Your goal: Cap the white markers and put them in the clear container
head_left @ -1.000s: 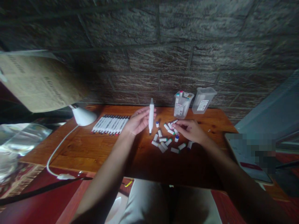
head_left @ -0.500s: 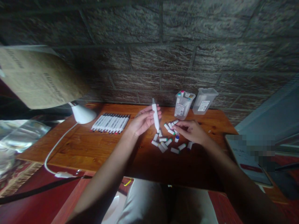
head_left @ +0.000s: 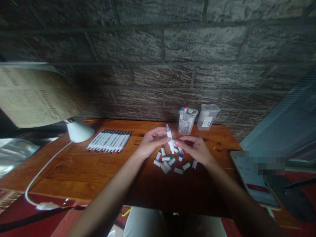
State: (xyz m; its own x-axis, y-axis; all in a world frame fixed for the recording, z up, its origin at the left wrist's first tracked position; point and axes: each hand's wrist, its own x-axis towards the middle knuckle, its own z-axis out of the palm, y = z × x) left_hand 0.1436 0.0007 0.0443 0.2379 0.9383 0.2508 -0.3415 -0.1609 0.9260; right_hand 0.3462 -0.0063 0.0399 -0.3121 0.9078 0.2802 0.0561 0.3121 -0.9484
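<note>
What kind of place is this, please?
Probably a home desk or hobby corner: a wooden table against a brick wall, a small white lamp, and a row of markers.

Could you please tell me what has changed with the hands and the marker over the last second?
The left hand tipped the marker from upright to slanting and carried it toward the right hand, which rose off the loose caps to meet its lower end. The row of markers and both containers stayed put.
</note>
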